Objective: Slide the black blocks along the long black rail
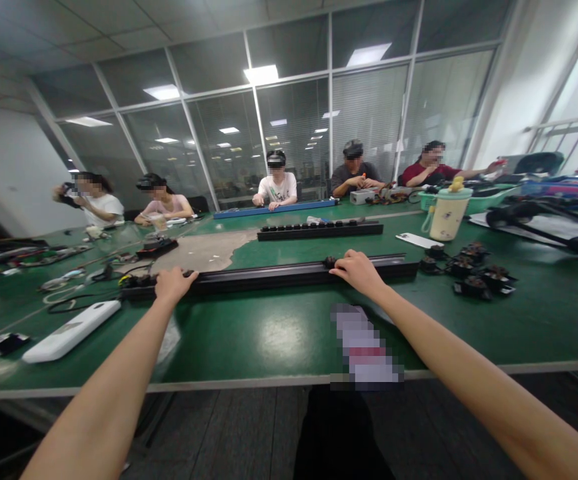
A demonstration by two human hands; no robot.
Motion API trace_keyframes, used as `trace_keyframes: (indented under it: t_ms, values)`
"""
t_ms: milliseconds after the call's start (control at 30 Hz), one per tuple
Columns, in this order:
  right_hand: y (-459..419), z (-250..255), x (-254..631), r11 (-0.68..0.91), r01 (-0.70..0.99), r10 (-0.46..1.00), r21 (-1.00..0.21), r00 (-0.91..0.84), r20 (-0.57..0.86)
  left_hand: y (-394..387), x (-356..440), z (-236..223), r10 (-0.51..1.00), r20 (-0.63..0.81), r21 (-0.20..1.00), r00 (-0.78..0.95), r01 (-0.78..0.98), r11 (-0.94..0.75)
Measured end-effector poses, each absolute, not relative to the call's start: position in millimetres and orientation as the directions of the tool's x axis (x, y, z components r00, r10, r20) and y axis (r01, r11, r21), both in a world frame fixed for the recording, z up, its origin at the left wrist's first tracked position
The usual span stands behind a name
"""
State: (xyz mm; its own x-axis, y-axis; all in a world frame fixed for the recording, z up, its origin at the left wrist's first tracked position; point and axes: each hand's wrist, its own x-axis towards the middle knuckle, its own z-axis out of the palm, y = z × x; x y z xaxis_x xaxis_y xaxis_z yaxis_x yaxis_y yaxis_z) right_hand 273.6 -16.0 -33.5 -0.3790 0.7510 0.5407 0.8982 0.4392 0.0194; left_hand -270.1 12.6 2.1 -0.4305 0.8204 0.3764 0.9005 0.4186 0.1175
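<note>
A long black rail (263, 276) with a lengthwise channel lies across the green table in front of me. Near its left end, my left hand (171, 287) grips the rail, with the fingers over its far side and the thumb along the top. Toward the rail's right part, my right hand (359, 272) has its fingers closed on a small black module (329, 263) sitting at the channel. Exactly how the module sits there cannot be made out. Several loose black modules (473, 267) lie just beyond the rail's right end.
A second black rail (319, 231) bearing several modules lies farther back. A white power bank-like block (73, 331) is at left, with cables nearby. A blurred-out item (366, 347) lies near the front edge. A cup (449, 215) and a white phone (419, 241) stand right. Several people sit opposite.
</note>
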Motion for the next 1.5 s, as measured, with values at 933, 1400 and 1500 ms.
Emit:
trace_keyframes:
  t_ms: [933,1400,1500]
  values:
    - [6,-50,297,0.641,0.670,0.734,-0.375,-0.394,0.553,-14,-231,-11,0.777,0.468,0.268,-0.421,0.905,0.329]
    - [2,-49,297,0.627,0.674,0.744,-0.390,-0.372,0.555,-17,-212,-16,0.754,0.531,0.224,-0.385,0.923,0.314]
    - [2,-50,297,0.638,0.654,0.739,-0.406,-0.372,0.561,-18,-203,-17,0.754,0.545,0.197,-0.367,0.930,0.311]
